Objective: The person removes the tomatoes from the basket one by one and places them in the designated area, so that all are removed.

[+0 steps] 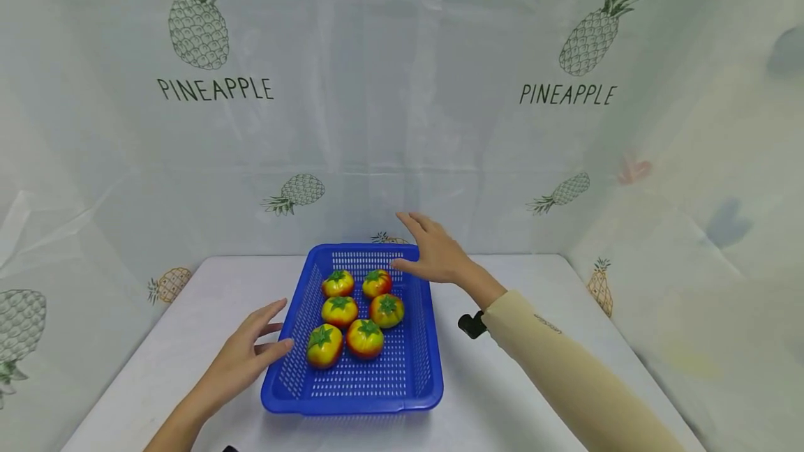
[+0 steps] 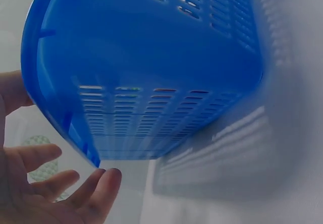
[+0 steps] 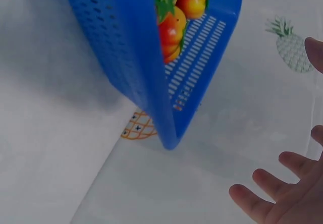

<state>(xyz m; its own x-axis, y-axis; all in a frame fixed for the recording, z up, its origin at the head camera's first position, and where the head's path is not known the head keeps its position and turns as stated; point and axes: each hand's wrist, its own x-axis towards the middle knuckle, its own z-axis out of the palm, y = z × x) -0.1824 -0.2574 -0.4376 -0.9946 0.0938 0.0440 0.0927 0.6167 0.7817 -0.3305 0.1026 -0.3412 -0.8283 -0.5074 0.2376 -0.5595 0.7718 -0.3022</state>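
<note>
A blue plastic basket point(image 1: 352, 407) with slotted walls sits on the white table. Inside it, towards the back and left, are several yellow-and-red tomato-like fruits point(image 1: 339, 312) with green leafy tops. My left hand point(image 1: 241, 354) is beside the basket's left rim, its fingers spread and loosely bent. In the left wrist view, that hand's fingers point(image 2: 103, 193) come very close to the rim; whether they touch it I cannot tell. At the far right corner, my right hand point(image 1: 440, 253) is raised with its fingers apart. The right wrist view shows its fingers point(image 3: 252, 204) away from the basket, holding nothing.
Behind the table hangs a pale sheet point(image 1: 402, 124) printed with pineapples, and similar sheeting closes in both sides. A small black device point(image 1: 472, 325) shows beneath the right wrist. The tabletop point(image 1: 502, 396) extends on both sides of the basket.
</note>
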